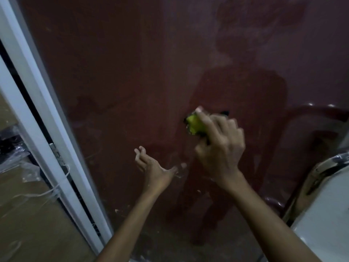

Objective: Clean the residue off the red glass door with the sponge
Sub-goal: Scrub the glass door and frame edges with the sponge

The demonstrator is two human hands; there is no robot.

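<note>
The red glass door fills most of the head view, with hazy smears and white specks of residue across it. My right hand grips a yellow-green sponge and presses it flat against the glass near the middle. My left hand is lower and to the left, fingers spread and loosely bent, holding nothing, close to the glass; whether it touches the door I cannot tell. White flecks cling to the glass below my left forearm.
A white door frame with a metal hinge runs diagonally at the left. Cardboard wrapped in plastic lies behind it. A white appliance stands at the lower right.
</note>
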